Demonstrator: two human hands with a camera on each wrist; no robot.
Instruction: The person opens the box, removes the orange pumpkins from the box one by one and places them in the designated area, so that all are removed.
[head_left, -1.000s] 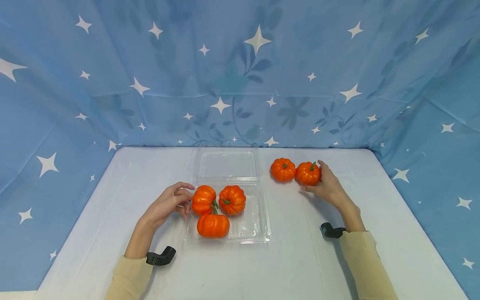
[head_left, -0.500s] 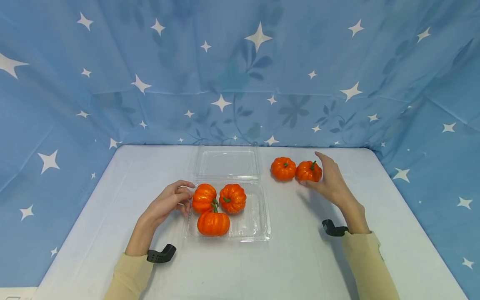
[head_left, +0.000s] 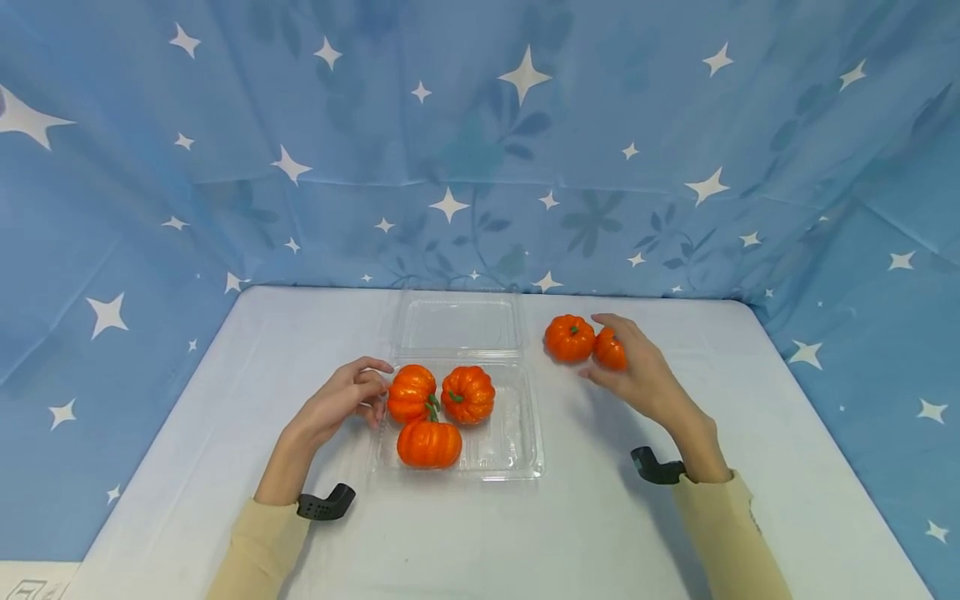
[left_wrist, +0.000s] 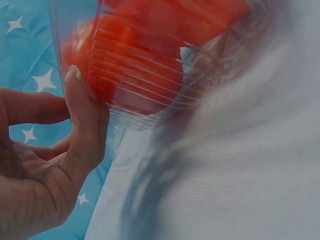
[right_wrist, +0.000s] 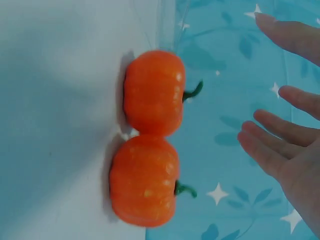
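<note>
A clear plastic clamshell container (head_left: 498,467) stands on the table with its lid folded back. Inside it lie three small orange pumpkins: one at left (head_left: 412,393), one at right (head_left: 468,395), one in front (head_left: 429,445). My left hand (head_left: 341,404) holds the container's left rim with its fingertips; the left wrist view shows the fingers (left_wrist: 82,115) against the clear wall. Over the table's right side, my right hand (head_left: 637,367) hovers with spread fingers above the right loose pumpkin (head_left: 610,350), partly hiding it. Beside that one sits another pumpkin (head_left: 569,338), touching it. In the right wrist view the fingers are apart from both.
The container's open lid (head_left: 459,323) lies flat behind its base. A blue curtain with stars (head_left: 450,167) rises along the back and sides of the white table (head_left: 450,542). A black wrist camera (head_left: 656,467) is strapped to each forearm.
My right hand first drew back from the right loose pumpkin, then shifted left over it, covering more of it. The left hand stays at the container's rim, and the pumpkins have not moved.
</note>
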